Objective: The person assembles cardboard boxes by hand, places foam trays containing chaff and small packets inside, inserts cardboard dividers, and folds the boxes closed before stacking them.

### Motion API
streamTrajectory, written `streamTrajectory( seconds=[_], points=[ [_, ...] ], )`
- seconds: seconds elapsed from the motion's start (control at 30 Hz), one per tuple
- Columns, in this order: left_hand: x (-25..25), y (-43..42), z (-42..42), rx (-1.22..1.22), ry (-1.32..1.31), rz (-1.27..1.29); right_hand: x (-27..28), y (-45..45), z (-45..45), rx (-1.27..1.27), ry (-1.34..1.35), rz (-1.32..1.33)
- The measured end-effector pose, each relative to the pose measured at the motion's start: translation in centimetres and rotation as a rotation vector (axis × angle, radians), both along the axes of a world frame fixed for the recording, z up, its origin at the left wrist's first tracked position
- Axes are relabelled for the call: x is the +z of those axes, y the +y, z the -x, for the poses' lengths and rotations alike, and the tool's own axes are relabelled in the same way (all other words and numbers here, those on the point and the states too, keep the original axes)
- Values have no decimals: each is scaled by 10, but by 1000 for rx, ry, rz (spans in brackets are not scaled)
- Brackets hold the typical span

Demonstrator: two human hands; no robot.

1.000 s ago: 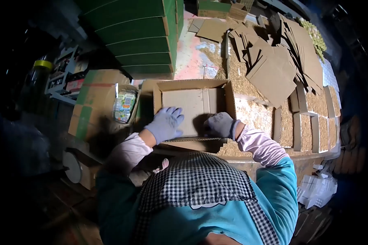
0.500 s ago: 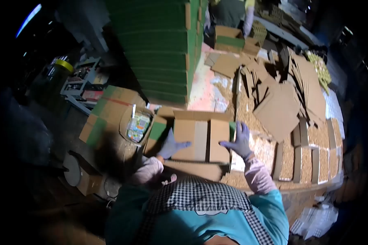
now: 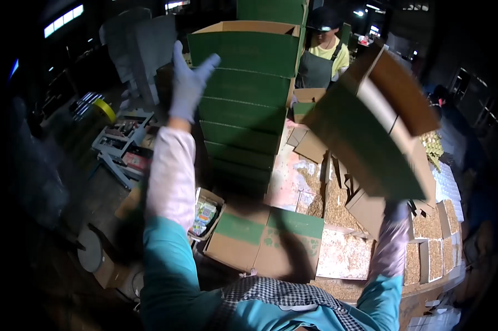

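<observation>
Box (image 3: 362, 146) tilts at the upper right of the frame, grasped at its lower edge by the right hand (image 3: 396, 212); likely light, stiff but crushable, best held by opposite walls. The left hand (image 3: 190, 85), empty, splays beside the stack (image 3: 246, 91).

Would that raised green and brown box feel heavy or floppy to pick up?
The box is probably light for its size: the right hand seems to hold it alone, with the left hand apart. It looks fairly stiff, since its cardboard sides appear boxy, not sagging.
</observation>
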State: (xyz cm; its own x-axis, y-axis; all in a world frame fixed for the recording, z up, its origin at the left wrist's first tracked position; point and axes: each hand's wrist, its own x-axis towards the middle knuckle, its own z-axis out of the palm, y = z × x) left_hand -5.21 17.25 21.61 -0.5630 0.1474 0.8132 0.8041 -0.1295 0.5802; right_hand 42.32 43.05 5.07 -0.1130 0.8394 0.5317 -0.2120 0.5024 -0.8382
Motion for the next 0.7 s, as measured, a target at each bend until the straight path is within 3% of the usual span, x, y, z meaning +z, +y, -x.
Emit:
streamTrajectory(
  seconds=[0.07,0.13,0.2,0.27,0.33,0.37,0.43,0.47,0.57,0.6,0.63,0.67,0.7],
  points=[
    [15,5,75,-630,-199,146,78,37,39,114,80,-64],
    [-6,19,92,-673,-209,130,151,58,91,290,141,-90],
    [-33,44,110,-895,-338,-131,202,67,140,557,196,-34],
    [-33,49,96,-733,-343,-143,223,67,189,813,176,134],
    [-34,57,94,-634,-258,-134,240,-24,238,623,30,262],
    [-37,59,101,-633,-256,-134,232,3,276,656,-102,336],
    [-44,59,115,-499,-233,-8,235,34,327,732,-322,90],
    [-45,54,119,-498,-238,3,233,45,341,707,-374,66],
    [-43,49,114,-812,-348,-165,227,52,346,524,-524,18],
    [-36,41,99,-727,-389,-89,220,60,337,406,-595,-16],
    [-45,43,103,-888,-381,-228,211,57,320,306,-597,-44],
    [-36,26,67,-145,-199,182,197,39,295,281,-496,-30],
    [-65,17,55,-222,-180,51,173,6,259,342,-348,-20]
  ],
)
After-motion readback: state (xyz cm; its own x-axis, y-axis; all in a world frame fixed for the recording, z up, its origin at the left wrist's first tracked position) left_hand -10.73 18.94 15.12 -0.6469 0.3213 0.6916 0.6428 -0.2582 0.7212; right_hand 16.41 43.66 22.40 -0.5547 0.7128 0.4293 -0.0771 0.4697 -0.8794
